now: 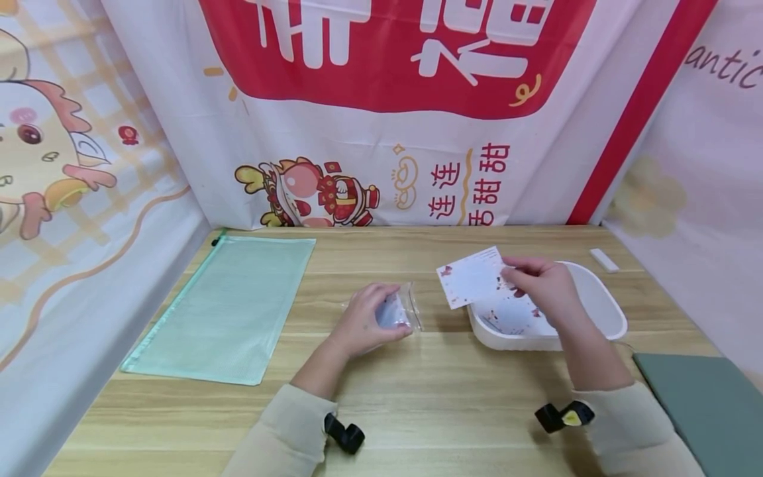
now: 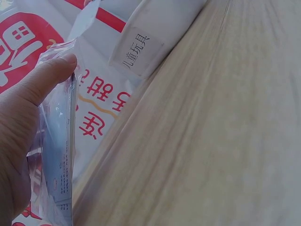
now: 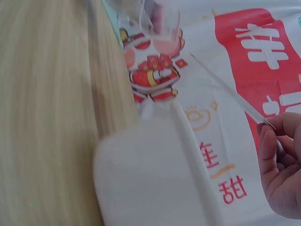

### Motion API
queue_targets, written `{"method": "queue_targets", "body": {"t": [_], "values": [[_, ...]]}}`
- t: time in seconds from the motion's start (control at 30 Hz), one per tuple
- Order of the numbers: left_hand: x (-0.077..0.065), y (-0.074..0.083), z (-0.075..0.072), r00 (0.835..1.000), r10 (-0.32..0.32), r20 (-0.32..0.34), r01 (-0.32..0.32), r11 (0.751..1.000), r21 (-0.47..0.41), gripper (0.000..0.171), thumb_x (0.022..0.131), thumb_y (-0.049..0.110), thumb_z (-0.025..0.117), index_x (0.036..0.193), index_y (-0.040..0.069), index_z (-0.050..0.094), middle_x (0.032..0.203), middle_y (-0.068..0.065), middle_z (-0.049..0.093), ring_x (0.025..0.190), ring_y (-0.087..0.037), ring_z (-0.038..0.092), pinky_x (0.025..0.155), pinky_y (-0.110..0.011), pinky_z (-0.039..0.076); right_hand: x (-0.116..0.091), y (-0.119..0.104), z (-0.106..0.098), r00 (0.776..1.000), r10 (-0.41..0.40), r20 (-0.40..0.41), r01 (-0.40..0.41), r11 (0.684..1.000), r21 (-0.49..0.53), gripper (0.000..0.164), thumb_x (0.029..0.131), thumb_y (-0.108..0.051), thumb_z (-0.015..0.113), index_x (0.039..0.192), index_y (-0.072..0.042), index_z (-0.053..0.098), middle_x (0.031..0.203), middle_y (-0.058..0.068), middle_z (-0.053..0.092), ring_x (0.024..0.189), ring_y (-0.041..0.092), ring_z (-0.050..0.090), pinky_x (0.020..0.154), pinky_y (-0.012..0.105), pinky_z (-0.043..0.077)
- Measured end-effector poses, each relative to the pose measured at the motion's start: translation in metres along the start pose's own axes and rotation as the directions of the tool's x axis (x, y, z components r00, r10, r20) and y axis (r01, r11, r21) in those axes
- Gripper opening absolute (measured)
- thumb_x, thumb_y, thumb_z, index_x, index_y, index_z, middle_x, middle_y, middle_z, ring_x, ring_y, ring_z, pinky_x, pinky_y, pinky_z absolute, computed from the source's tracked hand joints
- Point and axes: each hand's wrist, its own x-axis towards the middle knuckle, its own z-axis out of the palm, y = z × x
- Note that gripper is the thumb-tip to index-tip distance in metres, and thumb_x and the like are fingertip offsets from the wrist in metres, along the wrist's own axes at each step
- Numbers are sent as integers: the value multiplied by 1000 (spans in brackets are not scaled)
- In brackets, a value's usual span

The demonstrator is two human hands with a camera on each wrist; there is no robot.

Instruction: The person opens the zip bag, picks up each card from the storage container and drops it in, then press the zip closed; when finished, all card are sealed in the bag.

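Note:
In the head view my right hand point(image 1: 545, 285) pinches a white printed card point(image 1: 471, 277) by its right edge, above the left end of a white plastic tub point(image 1: 614, 324). Seen edge-on in the right wrist view, the card point(image 3: 230, 92) juts out from between thumb and fingers. More printed paper point(image 1: 512, 315) lies inside the tub. My left hand point(image 1: 363, 321) grips a clear plastic bag point(image 1: 411, 308), its thumb on the near side. Through the film in the left wrist view, cards with small print point(image 2: 59, 150) show inside the bag.
To the left lies a pale green zip pouch point(image 1: 226, 311) flat on the wooden table point(image 1: 429, 411). A small white block point(image 1: 605, 260) sits behind the tub. A grey-green board point(image 1: 703, 397) lies at the right edge. Printed cloth point(image 1: 381, 86) hangs behind the table.

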Motion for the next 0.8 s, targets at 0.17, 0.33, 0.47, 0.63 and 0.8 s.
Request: {"method": "queue_targets", "body": {"t": [0.17,0.33,0.47,0.63,0.8], "values": [[0,0,0,1000,-1,3,1,1000,8,80,71,49,81,139,15,54,135,-7,58,124,-27,53,105,-48,41,-1,0,25,999,-10,49,6,997,80,47,93,-27,66,131,0,60,81,-17,67,72,3,61,69,21,55],[0,1,0,1000,22,-4,-22,1000,15,80,71,47,82,138,13,55,134,-8,58,124,-28,53,107,-49,40,0,-3,41,996,3,84,-12,995,96,43,92,-20,67,127,4,62,81,-11,70,67,2,60,67,20,55],[0,2,-1,1000,28,-8,-28,999,17,80,71,46,82,138,13,55,134,-8,58,124,-28,53,107,-49,39,0,-7,51,996,18,87,-25,996,83,41,92,-19,67,126,4,63,97,5,72,70,3,61,69,20,55],[0,3,-1,1000,26,-6,-26,999,25,81,71,48,82,139,14,54,133,-7,58,123,-26,53,107,-48,39,-1,-9,64,998,8,70,-15,994,110,40,93,-17,66,126,4,62,119,22,66,73,2,62,70,19,56],[1,3,0,1000,12,-1,-12,999,29,85,70,51,83,140,14,53,133,-6,58,122,-26,54,106,-48,40,-4,-11,79,999,-17,27,13,989,147,36,91,-12,66,124,4,64,116,22,68,70,1,61,67,17,55]]}}
